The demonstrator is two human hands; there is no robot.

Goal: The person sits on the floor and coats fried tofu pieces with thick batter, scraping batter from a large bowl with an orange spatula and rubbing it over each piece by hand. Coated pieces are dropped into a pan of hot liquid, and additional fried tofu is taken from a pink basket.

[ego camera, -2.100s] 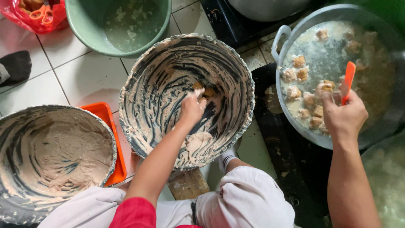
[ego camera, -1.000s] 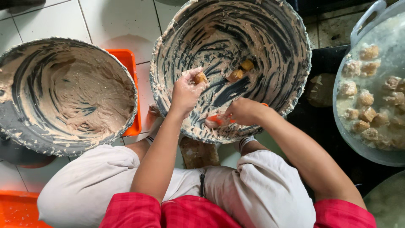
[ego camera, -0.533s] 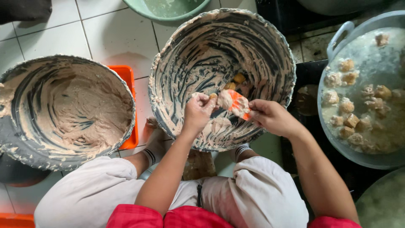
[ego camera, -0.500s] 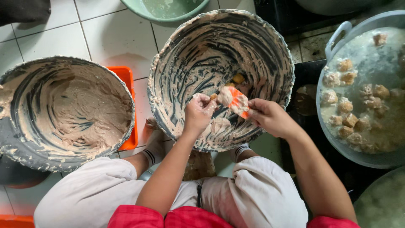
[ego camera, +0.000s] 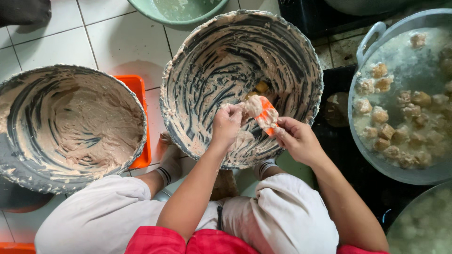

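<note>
Paste-coated bowl [ego camera: 70, 127] at 9 o'clock, resting over an orange tray [ego camera: 139, 122]. Centre: smeared metal basin [ego camera: 207, 70]. Over its 5 o'clock rim, left hand [ego camera: 226, 124] pinches a lump of pale paste [ego camera: 254, 106]; right hand [ego camera: 296, 138] grips an orange spatula [ego camera: 269, 113] pressed against that lump. At 3 o'clock, pot of water [ego camera: 409, 94] with floating dumplings [ego camera: 405, 117].

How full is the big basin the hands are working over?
Nearly empty: the basin holds only paste smears on its walls and a few lumps near the orange spoon.
</note>
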